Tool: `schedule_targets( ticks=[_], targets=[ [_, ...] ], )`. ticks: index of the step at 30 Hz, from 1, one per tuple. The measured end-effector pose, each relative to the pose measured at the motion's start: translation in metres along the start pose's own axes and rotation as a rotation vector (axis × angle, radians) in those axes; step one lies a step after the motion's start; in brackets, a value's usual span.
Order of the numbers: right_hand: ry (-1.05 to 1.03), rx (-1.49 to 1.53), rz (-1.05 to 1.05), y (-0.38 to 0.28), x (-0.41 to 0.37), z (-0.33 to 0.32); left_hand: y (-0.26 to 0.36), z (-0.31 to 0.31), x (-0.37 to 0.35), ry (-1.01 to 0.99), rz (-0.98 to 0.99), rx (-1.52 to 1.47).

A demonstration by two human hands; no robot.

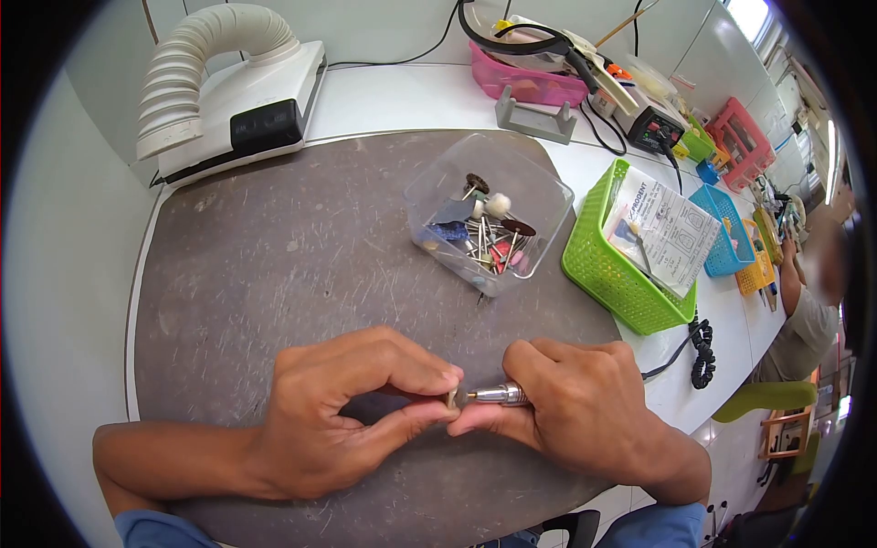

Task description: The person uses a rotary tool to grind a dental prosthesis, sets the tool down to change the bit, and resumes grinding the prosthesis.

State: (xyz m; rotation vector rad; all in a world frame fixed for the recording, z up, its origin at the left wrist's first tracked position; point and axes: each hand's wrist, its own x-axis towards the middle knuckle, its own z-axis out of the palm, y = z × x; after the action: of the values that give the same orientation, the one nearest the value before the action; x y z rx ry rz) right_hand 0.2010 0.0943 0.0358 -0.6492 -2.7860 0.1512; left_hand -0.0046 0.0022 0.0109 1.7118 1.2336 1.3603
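My left hand [343, 411] pinches a small dull-metallic piece [452, 399] between thumb and index fingertip; most of it is hidden by the fingers, and I cannot tell its kind. Wrapped in my right hand [575, 406] is a silver rotary handpiece [498, 394], its nose pointing left. The bit at its tip meets the small piece, and my right thumb reaches close to my left fingertips. Both hands are low over the dark, scratched work mat [265, 274]. Beyond them stands a clear plastic box [539, 260] holding several mounted burs, brushes and polishing wheels.
A green basket [585, 237] with a printed paper packet stands at right, near a coiled black cord [702, 356]. Behind are a white dust extractor hose [215, 36], a grey handpiece stand [534, 123], a pink basket [525, 85] and a control box [653, 128]. A person [804, 320] sits far right.
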Motion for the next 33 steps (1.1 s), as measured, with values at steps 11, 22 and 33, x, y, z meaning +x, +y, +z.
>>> schedule_targets(
  ticks=[11,22,33],
  targets=[
    [-0.008,-0.011,0.020,0.0004,-0.0012,-0.0004,-0.0016,-0.0005,-0.0001,-0.009,0.066,0.037],
    [0.004,-0.003,-0.014,-0.0011,-0.0009,-0.0014,-0.0011,-0.0003,0.0001,-0.014,0.054,0.025],
    [0.022,-0.026,0.005,-0.0012,-0.0037,-0.0005,-0.0024,-0.0003,0.0001,-0.020,0.087,0.044]
  ],
)
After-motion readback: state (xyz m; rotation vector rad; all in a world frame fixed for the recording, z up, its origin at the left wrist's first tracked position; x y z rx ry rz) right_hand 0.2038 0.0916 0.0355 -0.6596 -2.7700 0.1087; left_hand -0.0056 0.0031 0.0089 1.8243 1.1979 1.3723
